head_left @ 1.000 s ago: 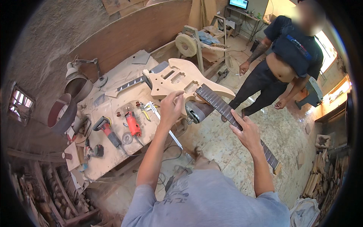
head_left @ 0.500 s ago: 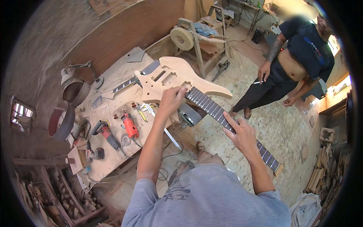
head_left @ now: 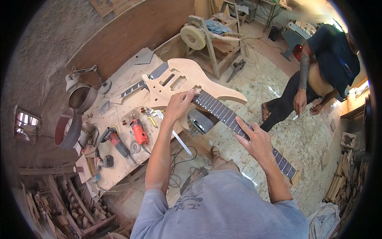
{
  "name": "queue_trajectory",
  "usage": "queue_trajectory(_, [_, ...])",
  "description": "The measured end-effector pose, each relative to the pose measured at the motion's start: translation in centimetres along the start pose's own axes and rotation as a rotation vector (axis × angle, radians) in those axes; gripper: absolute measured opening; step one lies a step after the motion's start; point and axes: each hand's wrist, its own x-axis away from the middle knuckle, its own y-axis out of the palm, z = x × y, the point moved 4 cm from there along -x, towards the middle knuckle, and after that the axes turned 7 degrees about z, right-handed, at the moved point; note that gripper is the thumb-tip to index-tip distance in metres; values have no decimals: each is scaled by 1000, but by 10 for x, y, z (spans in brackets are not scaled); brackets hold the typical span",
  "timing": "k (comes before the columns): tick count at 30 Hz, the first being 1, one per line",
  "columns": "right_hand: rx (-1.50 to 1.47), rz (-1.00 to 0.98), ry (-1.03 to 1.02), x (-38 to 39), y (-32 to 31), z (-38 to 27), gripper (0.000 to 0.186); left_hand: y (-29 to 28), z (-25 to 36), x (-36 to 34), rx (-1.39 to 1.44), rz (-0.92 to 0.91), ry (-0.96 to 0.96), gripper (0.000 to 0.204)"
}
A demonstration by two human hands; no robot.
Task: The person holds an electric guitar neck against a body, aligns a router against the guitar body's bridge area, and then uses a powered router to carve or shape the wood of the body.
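"What do our fingers have?"

"Our right hand grasps a long, dark-fretted guitar neck partway along, thumb and forefinger over its face. Our left hand has its fingertips at the inner end; whether they grip or only press, we cannot tell."

"And just beyond the left fingertips?"

"We see a pale, bare-wood guitar body with routed cavities, the neck's end right at its edge."

"Farther out?"

"Left of our left fingers, a dusty wooden bench bears yellow-handled pliers, a bright red power tool and a grey-and-red angle grinder. Well beyond our right fingers we see a person in dark clothes, a slim white stick in one hand."
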Motion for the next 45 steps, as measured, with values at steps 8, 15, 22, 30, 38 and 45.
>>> queue_trajectory(8, [12,-3,-44,-1,5,5,74,0,13,3,-101,-9,31,44])
queue_trajectory(15, [13,-35,-21,-1,3,0,74,1,13,3,-71,1,-7,37])
queue_trajectory(22, [-26,-63,26,-1,9,3,75,7,20,-2,-97,28,-19,35])
queue_trajectory(30, [-12,-77,-5,-3,8,4,79,13,30,4,-225,94,-32,30])
queue_trajectory(38, [-239,-185,73,-6,15,15,82,14,30,5,-271,18,-129,32])
queue_trajectory(45, [-363,-235,71,-15,12,25,80,17,46,-2,-260,-42,-214,34])
